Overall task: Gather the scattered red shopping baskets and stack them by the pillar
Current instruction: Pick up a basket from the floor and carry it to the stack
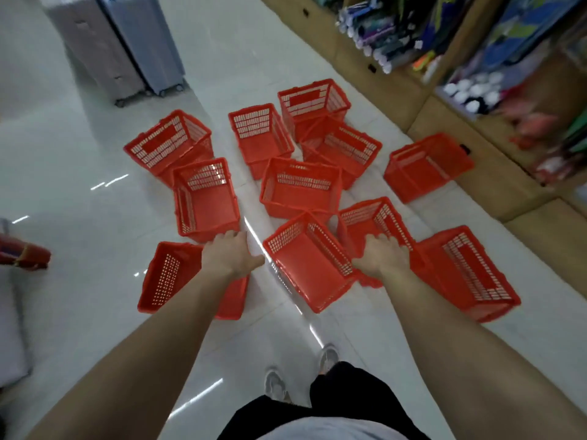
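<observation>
Several red plastic shopping baskets lie scattered on the white tiled floor. The nearest upright basket (309, 265) sits between my two outstretched arms. My left hand (230, 254) hovers with fingers apart just left of it, above a tipped basket (165, 276) and near the front rim of another basket (206, 201). My right hand (382, 255) reaches over the rim of a basket (370, 219) behind the nearest one, fingers spread, holding nothing. Another basket (470, 274) lies to the far right. No pillar is visible.
Two suitcases (127, 42) stand at the back left. Wooden shelving (476, 100) with goods runs along the right side. A red object (27, 254) lies at the left edge. My shoes (328, 357) stand on bare floor behind the baskets.
</observation>
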`<state>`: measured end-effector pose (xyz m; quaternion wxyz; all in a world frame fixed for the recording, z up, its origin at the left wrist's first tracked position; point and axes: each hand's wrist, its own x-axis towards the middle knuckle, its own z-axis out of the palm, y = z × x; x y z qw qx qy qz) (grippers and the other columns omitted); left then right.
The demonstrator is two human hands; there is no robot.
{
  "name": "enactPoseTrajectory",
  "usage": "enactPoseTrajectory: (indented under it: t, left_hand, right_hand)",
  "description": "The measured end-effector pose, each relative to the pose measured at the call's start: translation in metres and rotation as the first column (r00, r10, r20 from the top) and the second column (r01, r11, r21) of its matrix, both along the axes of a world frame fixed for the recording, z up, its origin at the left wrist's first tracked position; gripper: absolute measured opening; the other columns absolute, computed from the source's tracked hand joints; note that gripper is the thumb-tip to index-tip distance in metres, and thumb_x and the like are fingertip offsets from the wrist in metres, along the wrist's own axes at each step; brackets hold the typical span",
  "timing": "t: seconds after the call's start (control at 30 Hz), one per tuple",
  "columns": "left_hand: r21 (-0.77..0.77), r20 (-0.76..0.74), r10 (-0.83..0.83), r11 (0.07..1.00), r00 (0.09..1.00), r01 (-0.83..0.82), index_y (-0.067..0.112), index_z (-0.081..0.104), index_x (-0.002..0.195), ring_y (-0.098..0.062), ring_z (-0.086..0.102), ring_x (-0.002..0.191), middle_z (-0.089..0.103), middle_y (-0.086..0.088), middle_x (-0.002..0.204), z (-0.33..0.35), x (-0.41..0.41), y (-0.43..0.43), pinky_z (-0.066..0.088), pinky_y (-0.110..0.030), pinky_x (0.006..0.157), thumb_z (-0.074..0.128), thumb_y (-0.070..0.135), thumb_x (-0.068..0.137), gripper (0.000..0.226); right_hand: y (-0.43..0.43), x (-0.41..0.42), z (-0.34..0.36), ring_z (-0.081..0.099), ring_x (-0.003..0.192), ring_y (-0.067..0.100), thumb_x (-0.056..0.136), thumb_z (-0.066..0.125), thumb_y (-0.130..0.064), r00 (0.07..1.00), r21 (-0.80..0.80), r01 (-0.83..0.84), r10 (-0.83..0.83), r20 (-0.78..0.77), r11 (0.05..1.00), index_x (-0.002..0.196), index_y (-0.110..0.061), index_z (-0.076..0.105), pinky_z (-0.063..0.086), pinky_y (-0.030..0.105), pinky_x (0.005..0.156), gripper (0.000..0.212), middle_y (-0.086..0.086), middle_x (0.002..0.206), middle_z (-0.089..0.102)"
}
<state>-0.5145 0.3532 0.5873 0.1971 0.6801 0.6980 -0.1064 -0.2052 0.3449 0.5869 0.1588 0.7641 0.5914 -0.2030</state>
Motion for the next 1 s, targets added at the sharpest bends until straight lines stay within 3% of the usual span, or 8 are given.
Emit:
enactPoseTrajectory:
  t: [0.23,0.4,0.57,0.67,0.8,1.0]
  left_hand:
    - [-0.005,0.031,-0.316,0.949,0.948,0.316,0.024,0.053,0.132,-0.031,0.055,0.119,0.059,-0.007,0.128,0.019,0.207,-0.003,0.043,-0.043,0.096,0.053,0.070,0.072,0.075]
    - [0.008,0.089,-0.432,0.901,0.897,0.433,0.022,0.058,0.125,-0.033,0.057,0.116,0.062,-0.008,0.125,0.020,0.384,-0.014,0.046,-0.046,0.097,0.051,0.068,0.069,0.074]
    - [0.000,0.158,-0.487,0.870,0.859,0.494,0.021,0.056,0.131,-0.033,0.058,0.117,0.061,-0.008,0.127,0.018,0.533,-0.033,0.047,-0.045,0.097,0.052,0.072,0.066,0.082]
    - [-0.011,0.149,-0.532,0.842,0.834,0.539,0.019,0.055,0.132,-0.033,0.056,0.121,0.059,-0.008,0.130,0.018,0.598,-0.034,0.046,-0.047,0.099,0.047,0.077,0.063,0.090]
    - [-0.037,0.120,-0.584,0.805,0.803,0.592,0.017,0.044,0.145,-0.033,0.050,0.128,0.052,-0.012,0.141,0.004,0.670,-0.011,0.042,-0.049,0.104,0.058,0.067,0.074,0.088]
    - [-0.091,0.054,-0.661,0.743,0.748,0.663,0.019,0.045,0.141,-0.031,0.050,0.125,0.052,-0.007,0.139,-0.039,0.758,0.050,0.044,-0.048,0.096,0.058,0.066,0.080,0.078]
  right_hand:
    - [-0.080,0.194,0.032,0.042,0.134,0.032,0.078,0.063,-0.062,0.943,0.066,0.332,-0.330,-0.038,0.941,0.141,-0.022,0.048,0.037,0.049,0.105,0.077,0.008,0.143,0.050]
    - [-0.140,0.338,0.037,0.044,0.134,0.034,0.072,0.055,-0.072,0.882,0.068,0.469,-0.463,-0.083,0.881,0.144,-0.022,0.046,0.038,0.048,0.106,0.087,0.010,0.145,0.049]
    - [-0.199,0.470,0.034,0.048,0.125,0.032,0.076,0.060,-0.059,0.785,0.050,0.616,-0.607,-0.120,0.786,0.137,-0.026,0.051,0.041,0.047,0.098,0.070,0.008,0.132,0.055]
    - [-0.224,0.527,0.026,0.046,0.127,0.032,0.081,0.059,-0.060,0.727,0.035,0.684,-0.678,-0.112,0.728,0.142,-0.022,0.047,0.040,0.045,0.097,0.073,0.008,0.137,0.052]
    - [-0.234,0.580,0.003,0.045,0.128,0.031,0.082,0.057,-0.063,0.655,-0.012,0.750,-0.745,-0.123,0.661,0.141,-0.019,0.046,0.040,0.045,0.098,0.074,0.008,0.138,0.051]
    - [-0.201,0.635,-0.052,0.045,0.129,0.030,0.084,0.059,-0.057,0.564,-0.119,0.811,-0.819,-0.103,0.573,0.144,-0.019,0.043,0.039,0.044,0.099,0.073,0.007,0.140,0.051]
